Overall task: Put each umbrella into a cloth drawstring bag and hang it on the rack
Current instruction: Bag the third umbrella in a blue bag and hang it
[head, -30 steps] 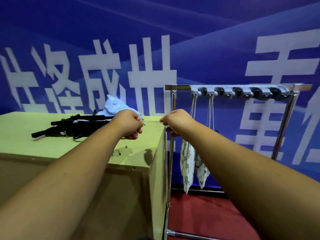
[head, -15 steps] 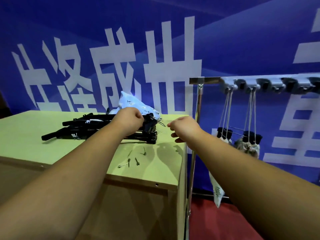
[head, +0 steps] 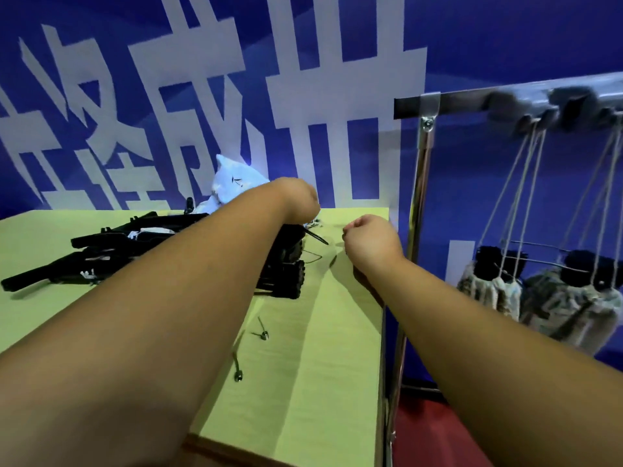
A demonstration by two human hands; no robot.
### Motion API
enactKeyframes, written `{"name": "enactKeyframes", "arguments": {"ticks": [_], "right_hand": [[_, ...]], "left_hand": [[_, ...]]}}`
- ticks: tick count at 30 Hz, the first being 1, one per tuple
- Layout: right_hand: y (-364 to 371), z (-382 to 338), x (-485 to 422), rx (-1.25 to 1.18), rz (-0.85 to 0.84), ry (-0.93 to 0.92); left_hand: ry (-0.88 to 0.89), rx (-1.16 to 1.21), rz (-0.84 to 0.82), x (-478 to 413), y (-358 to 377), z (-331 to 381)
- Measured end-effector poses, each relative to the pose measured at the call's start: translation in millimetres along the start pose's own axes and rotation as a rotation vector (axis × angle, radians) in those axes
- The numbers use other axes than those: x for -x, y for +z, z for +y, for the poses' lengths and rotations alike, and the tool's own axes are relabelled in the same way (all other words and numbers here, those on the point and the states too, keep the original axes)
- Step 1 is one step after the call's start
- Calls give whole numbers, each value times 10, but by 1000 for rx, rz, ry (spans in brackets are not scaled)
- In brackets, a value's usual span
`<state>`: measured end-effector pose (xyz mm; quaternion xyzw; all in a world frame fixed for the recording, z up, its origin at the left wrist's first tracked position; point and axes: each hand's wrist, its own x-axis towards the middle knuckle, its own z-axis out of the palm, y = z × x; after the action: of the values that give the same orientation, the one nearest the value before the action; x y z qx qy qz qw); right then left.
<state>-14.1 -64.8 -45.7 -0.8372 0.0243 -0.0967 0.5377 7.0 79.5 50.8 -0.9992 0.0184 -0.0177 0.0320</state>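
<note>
On my feed the left hand (head: 301,201) bends down over the handle end of the pile of folded black umbrellas (head: 135,251) on the yellow-green table (head: 320,382). Its fingers are hidden behind the wrist, so I cannot tell its grip. The right hand (head: 368,238) hovers near the table's right edge with its fingers curled in, and I see nothing in them. A heap of white cloth bags (head: 236,178) lies behind the umbrellas. Two small metal pieces (head: 264,334) lie on the tabletop nearer me. To the right, two bagged umbrellas (head: 488,291) hang by their drawstrings from the rack (head: 425,136).
</note>
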Motion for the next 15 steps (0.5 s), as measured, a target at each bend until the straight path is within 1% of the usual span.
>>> {"name": "enactKeyframes", "arguments": {"ticks": [1,2,4,6,8,10,12,15], "right_hand": [[13,2,11,41,15,-23],[33,24,0,78,25,-42],[63,53,-15,122,38,-68],[82,64,-16,124,44,-80],[79,68,-25,122,40,-80],[74,62,-21,117,39,-82],[64,57,-7,107,38,-86],[43,58,24,63,17,-78]], "left_hand": [[-35,-50,-62,-62,4,34],[-72,-49,-121,-150,32,63],[-137,16,-259,-321,80,78],[-170,-10,-336,-441,135,94],[-196,-83,-296,-469,167,134],[-193,-88,-218,-438,172,146],[-207,-22,-84,-400,152,139],[-118,47,60,-439,104,-30]]}}
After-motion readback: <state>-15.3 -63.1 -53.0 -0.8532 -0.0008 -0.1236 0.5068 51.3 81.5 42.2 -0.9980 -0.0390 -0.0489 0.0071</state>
